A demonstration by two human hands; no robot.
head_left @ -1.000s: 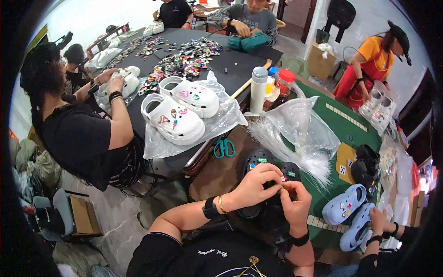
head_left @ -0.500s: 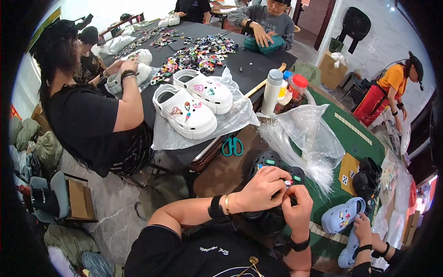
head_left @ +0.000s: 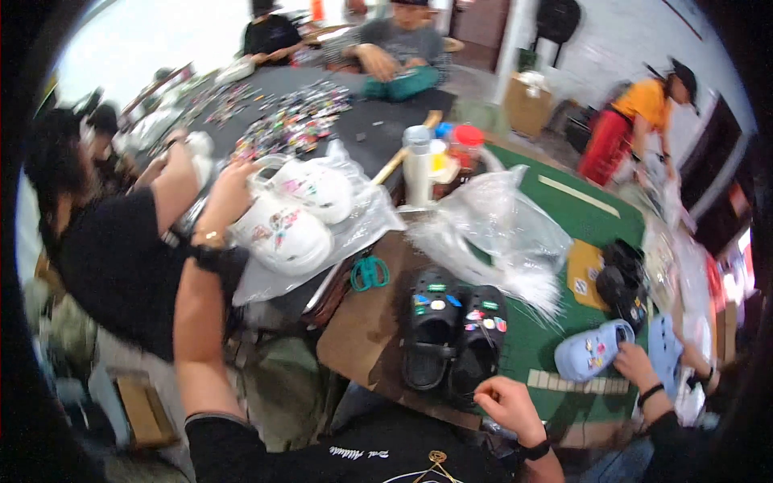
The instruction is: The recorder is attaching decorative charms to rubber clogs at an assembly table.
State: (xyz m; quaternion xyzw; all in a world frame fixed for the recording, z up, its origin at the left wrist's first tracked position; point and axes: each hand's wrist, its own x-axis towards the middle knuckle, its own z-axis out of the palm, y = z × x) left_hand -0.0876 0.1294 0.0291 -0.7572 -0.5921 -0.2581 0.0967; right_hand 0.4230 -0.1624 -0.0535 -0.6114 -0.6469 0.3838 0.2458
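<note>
My left hand [head_left: 230, 191] reaches out beside the heel end of a pair of white clogs [head_left: 296, 248] decorated with colourful charms, lying on clear plastic. Motion blurs its fingers. In front of me two black clogs stand side by side, a left one [head_left: 427, 362] and a right one [head_left: 477, 362], both with small colourful charms on their toes. My right hand [head_left: 515, 409] is by the heel of the right black clog, its fingers curled together; whatever they may hold is hidden.
Past the white clogs spreads a pile of charms [head_left: 306, 121]. Teal-handled scissors [head_left: 369, 274], a white bottle [head_left: 417, 169], a red-lidded jar [head_left: 466, 146] and clear strands in plastic [head_left: 499, 233] lie nearby. At right, a co-worker's hand [head_left: 638, 366] touches a light blue clog [head_left: 592, 351]. Other people surround the tables.
My left hand has left the black clogs and reached far left to the white clogs. My right hand has dropped down toward the heel. The view has shifted.
</note>
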